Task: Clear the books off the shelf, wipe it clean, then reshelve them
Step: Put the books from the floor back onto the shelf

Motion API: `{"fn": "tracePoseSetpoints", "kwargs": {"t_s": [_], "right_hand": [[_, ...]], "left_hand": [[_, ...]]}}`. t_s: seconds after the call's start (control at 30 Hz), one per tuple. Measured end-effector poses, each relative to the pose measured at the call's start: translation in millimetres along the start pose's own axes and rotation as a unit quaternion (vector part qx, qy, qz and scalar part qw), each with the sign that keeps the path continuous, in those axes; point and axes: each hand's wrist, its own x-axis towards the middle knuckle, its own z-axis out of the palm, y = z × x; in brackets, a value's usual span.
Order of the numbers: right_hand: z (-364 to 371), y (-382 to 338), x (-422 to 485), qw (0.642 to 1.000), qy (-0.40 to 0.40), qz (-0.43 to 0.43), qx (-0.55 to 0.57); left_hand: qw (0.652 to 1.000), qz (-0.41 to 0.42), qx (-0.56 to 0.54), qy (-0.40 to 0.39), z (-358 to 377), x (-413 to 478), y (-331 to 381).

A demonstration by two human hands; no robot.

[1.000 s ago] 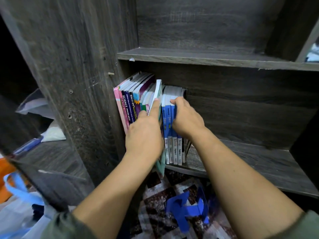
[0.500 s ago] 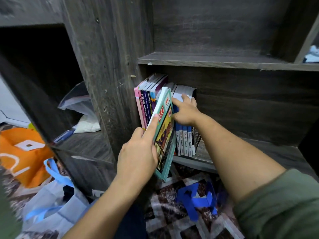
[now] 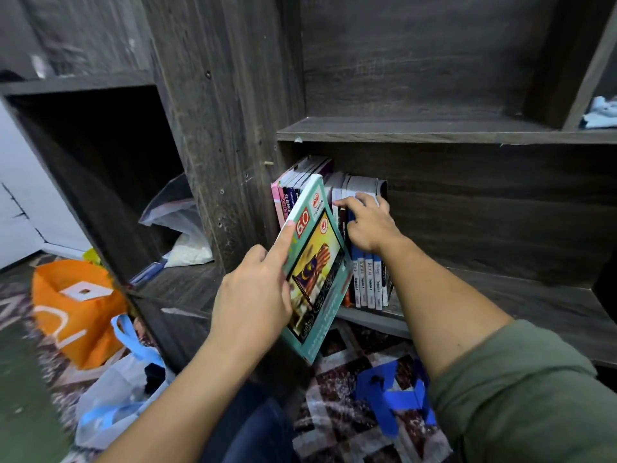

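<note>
One book [image 3: 314, 262] gripped in left hand [image 3: 250, 295], tilted; right hand [image 3: 370, 225] clasps the upright row [image 3: 367, 279] directly under it.

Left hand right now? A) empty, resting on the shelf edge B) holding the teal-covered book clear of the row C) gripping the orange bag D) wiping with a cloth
B: the left hand grips the teal-covered book, tilted in front of the row; the right hand hooks over the tops of the shelved books.
</note>
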Motion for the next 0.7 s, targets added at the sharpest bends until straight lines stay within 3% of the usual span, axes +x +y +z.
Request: {"fn": "tracePoseSetpoints", "kwargs": {"t_s": [0.17,0.33,0.57,0.7], "right_hand": [[-6,15,-1,0.997,0.036,0.018,0.062],[-6,14,4,0.996,0.064,0.054,0.015],[4,17,8,0.975,0.189,0.101,0.063],[-1,34,5,0.973,0.197,0.119,0.03]], "left_hand": [[1.0,0.018,-0.009,0.001,-9,3,0],[0.999,0.027,0.021,-0.018,-14,10,4],[0.999,0.02,0.024,-0.021,-4,30,16],[0.998,0.015,0.051,-0.029,4,45,25]]}}
